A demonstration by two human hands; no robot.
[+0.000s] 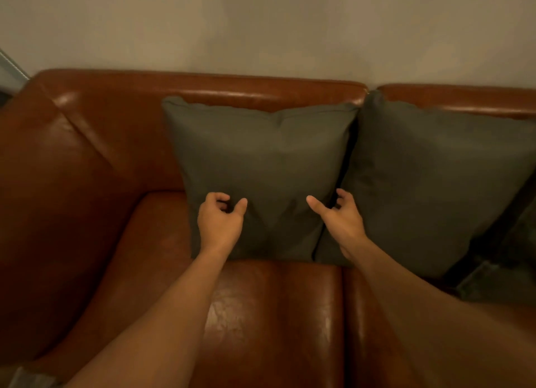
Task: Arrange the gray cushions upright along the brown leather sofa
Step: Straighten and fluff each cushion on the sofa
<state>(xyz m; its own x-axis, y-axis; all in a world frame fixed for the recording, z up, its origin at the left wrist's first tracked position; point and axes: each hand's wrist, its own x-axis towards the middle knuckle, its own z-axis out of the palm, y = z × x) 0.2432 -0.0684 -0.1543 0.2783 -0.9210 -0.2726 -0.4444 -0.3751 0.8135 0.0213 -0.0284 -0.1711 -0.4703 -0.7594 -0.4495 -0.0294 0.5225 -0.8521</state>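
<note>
Two gray cushions stand upright against the backrest of the brown leather sofa. The left cushion leans on the left back section; the right cushion touches it side by side. My left hand hovers in front of the left cushion's lower left part, fingers curled loosely, holding nothing. In front of that cushion's lower right edge is my right hand, thumb out and fingers apart, also holding nothing. Whether the fingertips touch the fabric is unclear.
A third dark cushion or fabric lies low at the far right, partly cut off. The sofa's left armrest bulges at the left. A plain wall rises behind the backrest. Bare seat leather spreads below my forearms.
</note>
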